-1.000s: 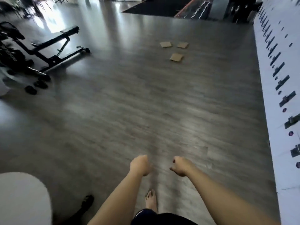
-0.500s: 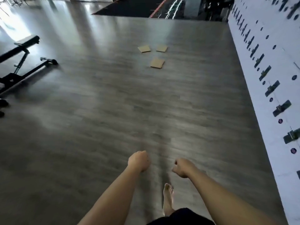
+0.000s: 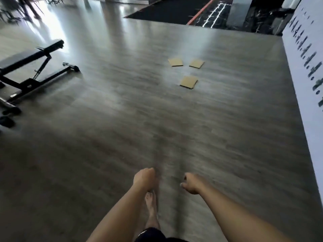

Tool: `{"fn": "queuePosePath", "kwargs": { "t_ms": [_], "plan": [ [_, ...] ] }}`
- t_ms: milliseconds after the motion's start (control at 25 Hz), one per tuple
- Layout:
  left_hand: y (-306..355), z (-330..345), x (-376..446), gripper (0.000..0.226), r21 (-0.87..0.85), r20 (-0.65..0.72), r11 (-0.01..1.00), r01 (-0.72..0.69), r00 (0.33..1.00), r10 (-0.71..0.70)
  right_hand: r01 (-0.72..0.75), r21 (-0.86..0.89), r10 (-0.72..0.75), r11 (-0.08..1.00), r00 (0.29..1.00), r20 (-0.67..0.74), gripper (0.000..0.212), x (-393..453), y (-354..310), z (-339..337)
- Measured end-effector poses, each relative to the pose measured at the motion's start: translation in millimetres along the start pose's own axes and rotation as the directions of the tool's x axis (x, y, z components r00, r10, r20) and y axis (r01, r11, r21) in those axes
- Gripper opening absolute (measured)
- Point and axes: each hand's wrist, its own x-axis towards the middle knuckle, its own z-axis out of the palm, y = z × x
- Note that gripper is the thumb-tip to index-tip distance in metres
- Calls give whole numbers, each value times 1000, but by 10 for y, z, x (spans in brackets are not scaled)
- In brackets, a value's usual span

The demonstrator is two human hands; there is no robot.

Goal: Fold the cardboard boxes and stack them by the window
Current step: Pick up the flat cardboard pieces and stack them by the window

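Far ahead on the floor: three flat cardboard pieces lie well apart from your hands, none touched by a finger.
Cardboard, near piece (image 3: 189, 81): tan, squarish, flat on the boards, a darker edge showing along its near side.
Cardboard, far left piece (image 3: 175, 62): same tan sheet, flat, slightly skewed.
Cardboard, far right piece (image 3: 196, 63): flat, just beside the far left one with a gap of floor between them.
Left hand (image 3: 144, 177): your fingers are curled under into a loose fist, nothing in it.
Right hand (image 3: 191, 182): your fingers are curled in as well, thumb tip showing pale at the front, nothing held.
Floor (image 3: 108, 130): grey wood-grain planks, smooth, with a sheen of light at the far left.
Foot (image 3: 151, 203): bare, on the planks below your left hand.
Weight bench (image 3: 28, 67): black padded top on a black metal frame, at your left.
Wall (image 3: 309, 88): white, with rows of dark blurred marks, along your right.
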Motion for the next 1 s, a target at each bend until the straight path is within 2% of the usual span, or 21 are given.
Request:
{"fn": "queuePosePath", "kwargs": {
  "t_ms": [160, 320, 400, 560, 800, 1000],
  "plan": [
    [56, -593, 1051, 30, 63, 8, 996, -63, 998, 62, -31, 20, 31, 999, 1000, -1, 50, 809, -149, -667],
    [199, -1440, 2197, 30, 131, 17, 984, -124, 992, 123, -90, 175, 100, 980, 994, -46, 48, 1536, -328, -1566],
    [431, -1811, 2709, 30, 148, 10, 974, -172, 985, 173, -100, 218, 119, 971, 990, -77, 47, 1860, -298, -1913],
    [1091, -2229, 3555, 32, 169, 24, 944, -285, 958, 285, -177, 165, 183, 970, 983, -24, 43, 2454, 6, -2398],
    [2036, -2817, 4773, 36, 161, 66, 942, -293, 956, 286, -218, 181, 228, 959, 973, -37, 45, 3549, 792, -3593],
    [2517, -3474, 5766, 33, 100, 19, 970, -222, 975, 221, -165, 174, 177, 971, 983, -57, 49, 4511, 1068, -4716]
  ]
}}
